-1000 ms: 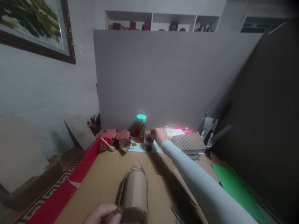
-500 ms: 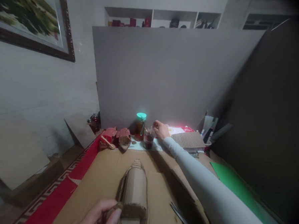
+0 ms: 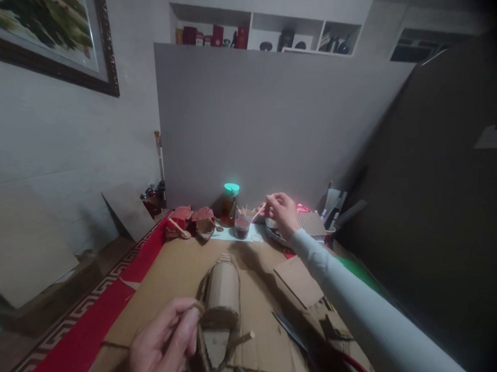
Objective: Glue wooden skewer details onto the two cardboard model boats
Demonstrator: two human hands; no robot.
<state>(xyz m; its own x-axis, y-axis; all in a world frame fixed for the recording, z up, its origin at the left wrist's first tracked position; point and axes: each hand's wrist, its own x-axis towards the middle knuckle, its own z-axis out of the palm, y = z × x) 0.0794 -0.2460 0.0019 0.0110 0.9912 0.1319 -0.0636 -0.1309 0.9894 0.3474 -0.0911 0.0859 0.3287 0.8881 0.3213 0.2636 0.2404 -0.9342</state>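
My left hand (image 3: pixel 165 348) grips the near end of a cardboard boat model (image 3: pixel 220 307) that rests on a large brown cardboard sheet (image 3: pixel 170 279). My right hand (image 3: pixel 282 211), arm stretched forward in a pale sleeve, pinches a thin wooden stick (image 3: pixel 259 211) just above and to the right of a small cup of dark liquid (image 3: pixel 242 227). More sticks stand in that cup. A jar with a teal lid (image 3: pixel 230 203) stands right behind the cup.
Two small red-brown cardboard models (image 3: pixel 192 221) sit left of the jar. Cardboard offcuts (image 3: pixel 298 280) and dark scissors (image 3: pixel 290 331) lie to the right, with a green sheet (image 3: pixel 361 274) beyond. A grey board (image 3: pixel 278 118) stands upright at the back. A red patterned cloth (image 3: pixel 92 316) runs along the left.
My right hand has lifted up and to the right, away from the cup, drawing a wooden stick out with it. My left hand has shifted slightly on the boat model as the view tilted.
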